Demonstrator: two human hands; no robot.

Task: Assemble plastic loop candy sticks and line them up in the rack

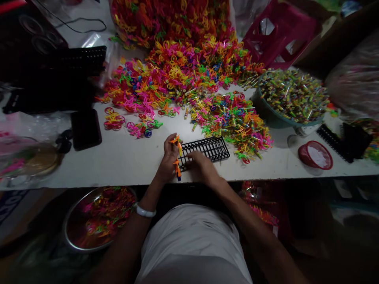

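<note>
- The rack (pixel 217 149) lies on the table (pixel 133 167) right in front of me, near the edge, slightly askew; this close, I judge, both hands can work it without a stretch.
- Orange pieces (pixel 177 162) sit along its left end, some beside my palm, with a dark blue bit at the near corner.
- My left hand (pixel 169 161) is at that end, fingers curled by the rack and the pieces, likely to steady them; I cannot tell whether it is clamped on the rack, on a piece or merely resting against them.
- My right hand (pixel 203 163) reaches over the rack's near side, fingers bent towards its left part. Its fingertips are too blurred to tell whether they are together or apart, or hold anything.
- Just beyond lies the pile (pixel 177 75) of bright pieces, spread towards me, probably so that they are easy to reach.
- The green tub (pixel 274 119), heaped with small pieces, stands to the right; its wall presumably stops them scattering.
- Nearer the edge, the red basket (pixel 304 157) holds something white that I cannot make out.
- The phone (pixel 85 129) lies left, well apart from my hands, seemingly out of their way.
</note>
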